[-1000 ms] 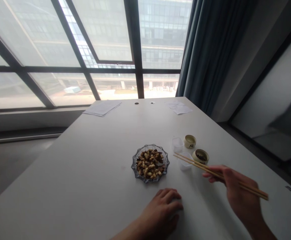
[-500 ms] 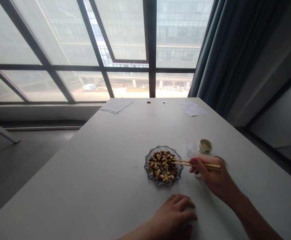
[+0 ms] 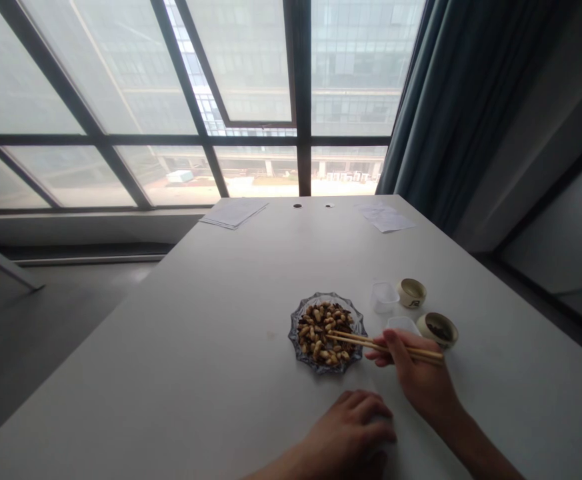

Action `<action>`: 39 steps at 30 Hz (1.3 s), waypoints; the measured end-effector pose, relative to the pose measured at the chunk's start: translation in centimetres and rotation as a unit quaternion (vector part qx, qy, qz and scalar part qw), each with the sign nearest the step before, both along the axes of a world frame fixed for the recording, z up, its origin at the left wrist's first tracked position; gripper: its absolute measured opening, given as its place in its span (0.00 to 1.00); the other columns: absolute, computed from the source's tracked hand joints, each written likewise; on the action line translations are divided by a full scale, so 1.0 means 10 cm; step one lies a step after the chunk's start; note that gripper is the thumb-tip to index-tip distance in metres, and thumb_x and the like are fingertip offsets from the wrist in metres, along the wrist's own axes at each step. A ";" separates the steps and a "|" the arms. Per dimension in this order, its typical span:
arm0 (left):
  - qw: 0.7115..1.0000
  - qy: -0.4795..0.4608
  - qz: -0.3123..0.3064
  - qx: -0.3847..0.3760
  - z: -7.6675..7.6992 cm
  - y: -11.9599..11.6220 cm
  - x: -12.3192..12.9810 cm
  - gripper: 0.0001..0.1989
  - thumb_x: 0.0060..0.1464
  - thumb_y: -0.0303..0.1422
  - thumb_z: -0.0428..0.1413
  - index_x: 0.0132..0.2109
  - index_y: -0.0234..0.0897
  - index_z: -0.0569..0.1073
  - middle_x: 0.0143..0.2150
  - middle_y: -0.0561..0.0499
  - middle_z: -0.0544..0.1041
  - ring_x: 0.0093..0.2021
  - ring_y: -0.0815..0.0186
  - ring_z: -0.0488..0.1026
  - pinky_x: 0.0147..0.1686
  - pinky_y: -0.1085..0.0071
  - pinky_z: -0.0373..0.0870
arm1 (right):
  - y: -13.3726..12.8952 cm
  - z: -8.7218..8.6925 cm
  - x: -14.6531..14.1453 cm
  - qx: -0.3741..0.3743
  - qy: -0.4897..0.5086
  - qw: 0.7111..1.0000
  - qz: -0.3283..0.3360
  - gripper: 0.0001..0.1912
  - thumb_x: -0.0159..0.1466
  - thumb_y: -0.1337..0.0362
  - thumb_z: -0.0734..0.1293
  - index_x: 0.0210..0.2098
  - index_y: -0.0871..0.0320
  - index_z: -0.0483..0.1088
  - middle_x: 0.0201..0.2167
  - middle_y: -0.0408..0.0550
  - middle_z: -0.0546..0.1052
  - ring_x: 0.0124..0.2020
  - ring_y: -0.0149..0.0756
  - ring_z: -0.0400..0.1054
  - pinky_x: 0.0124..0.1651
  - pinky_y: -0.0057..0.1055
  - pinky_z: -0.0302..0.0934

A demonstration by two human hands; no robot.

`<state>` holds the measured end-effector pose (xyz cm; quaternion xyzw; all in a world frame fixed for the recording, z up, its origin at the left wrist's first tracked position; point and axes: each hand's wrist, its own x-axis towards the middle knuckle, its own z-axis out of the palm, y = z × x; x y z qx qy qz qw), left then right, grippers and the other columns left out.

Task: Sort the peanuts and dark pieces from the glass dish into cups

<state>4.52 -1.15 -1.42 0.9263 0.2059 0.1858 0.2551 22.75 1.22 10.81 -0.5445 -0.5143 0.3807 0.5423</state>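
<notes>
Chopsticks (image 3: 385, 345) sit pinched in the person's right hand (image 3: 418, 377), their tips down among the peanuts in the glass dish (image 3: 327, 331) at mid-table. Left hand (image 3: 348, 437) lies flat on the table (image 3: 195, 347) just in front of the dish, fingers loosely curled, holding nothing.

The small cup (image 3: 411, 293) bears a dark mark (too small to read).
</notes>
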 end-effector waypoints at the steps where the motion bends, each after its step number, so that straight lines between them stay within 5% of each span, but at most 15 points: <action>1: 1.000 -0.003 0.001 -0.003 0.01 0.00 0.00 0.15 0.67 0.33 0.68 0.57 0.45 0.77 0.66 0.48 0.80 0.69 0.52 0.75 0.72 0.58 0.70 | -0.03 0.00 0.00 0.007 0.004 1.000 -0.020 0.34 0.66 0.29 0.74 0.32 0.56 0.85 0.28 0.57 0.88 0.27 0.52 0.86 0.31 0.40 0.83; 9: 1.000 0.004 0.009 -0.024 0.03 -0.02 0.00 0.17 0.64 0.32 0.68 0.58 0.46 0.77 0.67 0.47 0.79 0.69 0.49 0.75 0.70 0.54 0.72 | -0.38 0.22 0.46 0.091 -0.054 0.973 -0.207 0.28 0.74 0.38 0.71 0.37 0.56 0.86 0.30 0.54 0.89 0.29 0.50 0.86 0.36 0.40 0.82; 14: 1.000 0.002 0.017 -0.023 0.05 -0.03 0.00 0.17 0.63 0.31 0.69 0.57 0.46 0.78 0.67 0.47 0.79 0.68 0.50 0.75 0.70 0.55 0.72 | -0.62 0.16 0.84 0.105 -0.134 0.942 -0.289 0.29 0.79 0.40 0.65 0.39 0.57 0.85 0.30 0.54 0.89 0.30 0.50 0.86 0.38 0.42 0.81; 22: 0.999 0.008 0.023 -0.030 0.16 -0.04 0.01 0.17 0.63 0.29 0.67 0.56 0.47 0.77 0.66 0.47 0.79 0.68 0.51 0.75 0.71 0.55 0.71 | -0.73 -0.18 1.05 0.058 -0.123 0.948 -0.288 0.30 0.76 0.38 0.68 0.41 0.60 0.84 0.32 0.55 0.89 0.32 0.50 0.87 0.39 0.39 0.81; 28: 0.999 0.003 0.021 -0.033 0.18 -0.04 0.00 0.17 0.63 0.28 0.67 0.57 0.47 0.77 0.66 0.48 0.79 0.68 0.52 0.75 0.71 0.56 0.70 | -0.70 -0.02 0.85 0.053 -0.109 0.945 -0.304 0.26 0.75 0.41 0.70 0.41 0.57 0.84 0.32 0.51 0.89 0.32 0.46 0.87 0.41 0.35 0.80; 32: 0.999 -0.014 0.021 -0.024 0.12 -0.04 0.00 0.17 0.63 0.28 0.67 0.56 0.46 0.77 0.66 0.49 0.80 0.68 0.52 0.75 0.71 0.57 0.70 | -0.61 0.06 0.56 0.076 -0.077 0.965 -0.241 0.22 0.77 0.43 0.70 0.41 0.55 0.85 0.31 0.49 0.88 0.31 0.43 0.86 0.40 0.33 0.79; 35: 0.999 -0.023 0.019 -0.014 0.11 -0.04 0.00 0.17 0.62 0.29 0.68 0.56 0.45 0.77 0.66 0.49 0.80 0.67 0.52 0.75 0.70 0.57 0.70 | -0.45 0.02 0.37 0.130 -0.090 0.981 -0.114 0.19 0.79 0.51 0.69 0.37 0.53 0.84 0.32 0.47 0.88 0.29 0.40 0.84 0.37 0.32 0.77; 39: 1.000 -0.024 0.014 -0.004 0.11 -0.03 0.00 0.16 0.64 0.31 0.68 0.56 0.45 0.77 0.65 0.49 0.80 0.67 0.52 0.75 0.71 0.58 0.69 | -0.20 -0.04 0.22 0.225 -0.157 0.960 0.055 0.17 0.79 0.61 0.69 0.34 0.53 0.83 0.33 0.47 0.86 0.33 0.38 0.82 0.38 0.29 0.75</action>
